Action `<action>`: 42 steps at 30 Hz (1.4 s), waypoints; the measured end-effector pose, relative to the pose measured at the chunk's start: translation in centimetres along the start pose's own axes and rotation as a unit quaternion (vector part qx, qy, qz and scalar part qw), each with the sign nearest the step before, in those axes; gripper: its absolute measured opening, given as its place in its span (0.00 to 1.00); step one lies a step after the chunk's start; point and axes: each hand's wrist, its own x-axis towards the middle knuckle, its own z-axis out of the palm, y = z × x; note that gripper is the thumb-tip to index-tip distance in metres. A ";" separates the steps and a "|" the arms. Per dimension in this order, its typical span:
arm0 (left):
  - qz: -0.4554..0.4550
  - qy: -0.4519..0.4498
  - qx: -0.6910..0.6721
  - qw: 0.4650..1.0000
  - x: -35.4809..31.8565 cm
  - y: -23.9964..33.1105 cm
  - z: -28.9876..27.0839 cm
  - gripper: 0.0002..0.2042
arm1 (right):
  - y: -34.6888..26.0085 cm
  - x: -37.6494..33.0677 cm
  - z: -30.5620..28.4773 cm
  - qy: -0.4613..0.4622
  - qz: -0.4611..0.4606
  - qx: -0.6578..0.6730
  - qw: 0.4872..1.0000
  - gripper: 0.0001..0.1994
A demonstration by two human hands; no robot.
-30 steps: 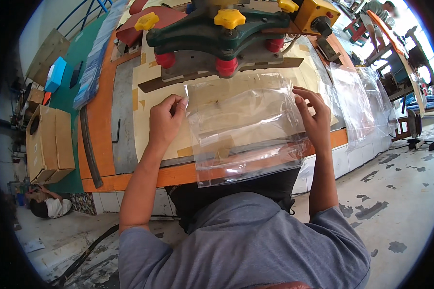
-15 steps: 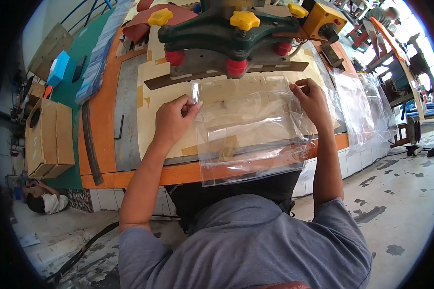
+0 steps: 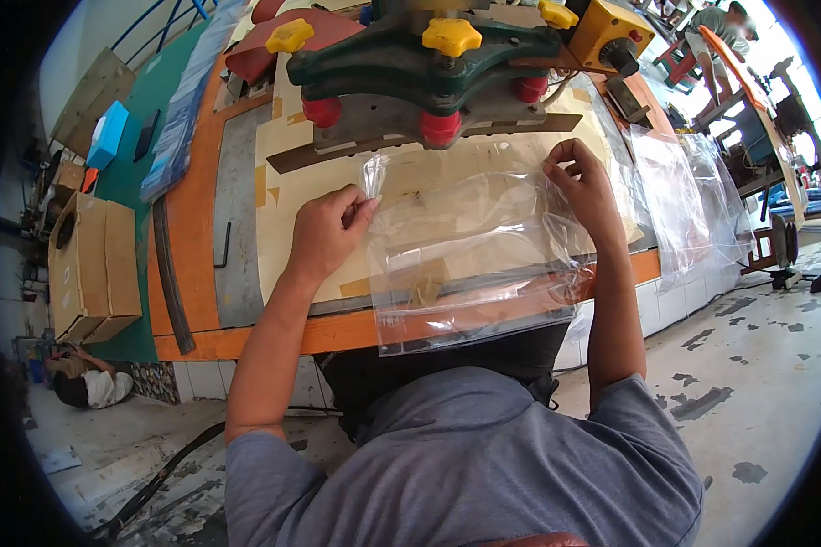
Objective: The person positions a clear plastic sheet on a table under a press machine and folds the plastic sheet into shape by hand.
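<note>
A clear plastic sheet or bag (image 3: 470,246) is stretched between my hands over the tan board on the bench. My left hand (image 3: 327,232) pinches its left edge near the far corner. With thumb and forefinger, my right hand (image 3: 582,187) grips the far right corner. The near end of the plastic hangs past the orange bench edge toward my lap. Just beyond its far edge is a press machine's dark green head (image 3: 429,68), with yellow knobs, red feet and a long metal bar (image 3: 292,158) beneath.
More clear plastic (image 3: 675,201) drapes over the bench's right side. An L-shaped hex key (image 3: 227,246) and a dark curved strip (image 3: 170,273) lie at left, near a cardboard box (image 3: 91,269). A yellow control box (image 3: 609,36) sits back right. Other people are at far left and far right.
The view has shifted slightly, and the machine appears a little farther left. Both hands keep their pinch on the plastic, with only slight movement.
</note>
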 end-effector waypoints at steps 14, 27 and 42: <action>0.022 -0.019 -0.013 0.999 0.1 -0.5 -0.2 0.11 | 0.4 -0.5 -0.2 -0.059 -0.100 0.105 0.988 0.04; 0.022 -0.043 -0.015 0.999 -0.2 -0.7 -0.6 0.12 | 0.8 -0.7 -0.5 -0.055 -0.119 0.220 0.967 0.05; -0.107 -0.049 -0.304 0.945 0.0 -1.0 -0.9 0.13 | 1.1 -0.7 -2.0 -0.060 -0.072 0.446 0.890 0.12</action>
